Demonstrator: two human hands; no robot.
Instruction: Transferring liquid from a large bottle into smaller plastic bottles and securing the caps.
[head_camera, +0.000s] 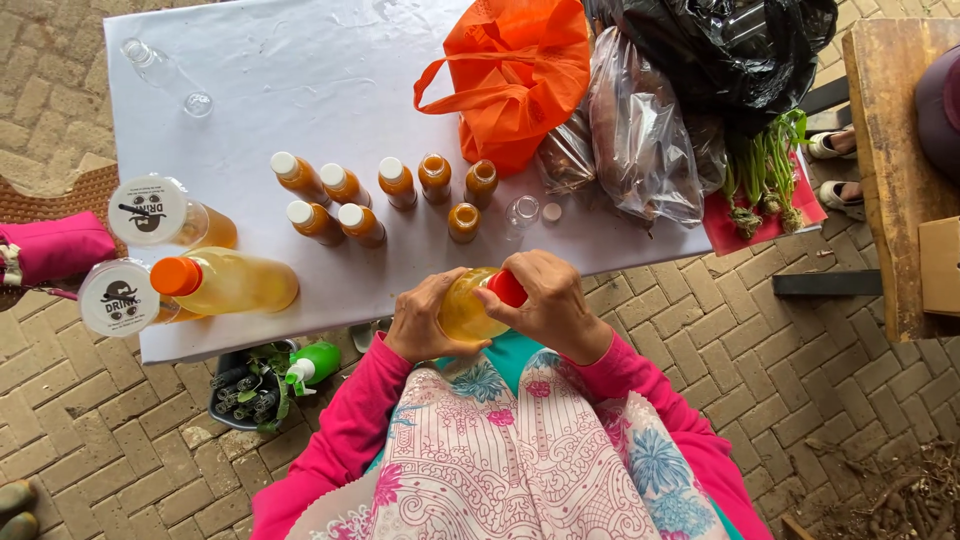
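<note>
I hold a bottle of amber liquid over my lap, just off the near edge of the white surface. My left hand wraps closed around its body; my right hand is curled shut over its red cap. I judge a firm left grip and an upright bottle keep the liquid in while the cap turns. Toward the far right corner sit an orange bag and a black bag. A large orange-capped bottle lies at the near left edge. Small filled bottles stand mid-surface, well apart from my hands.
</note>
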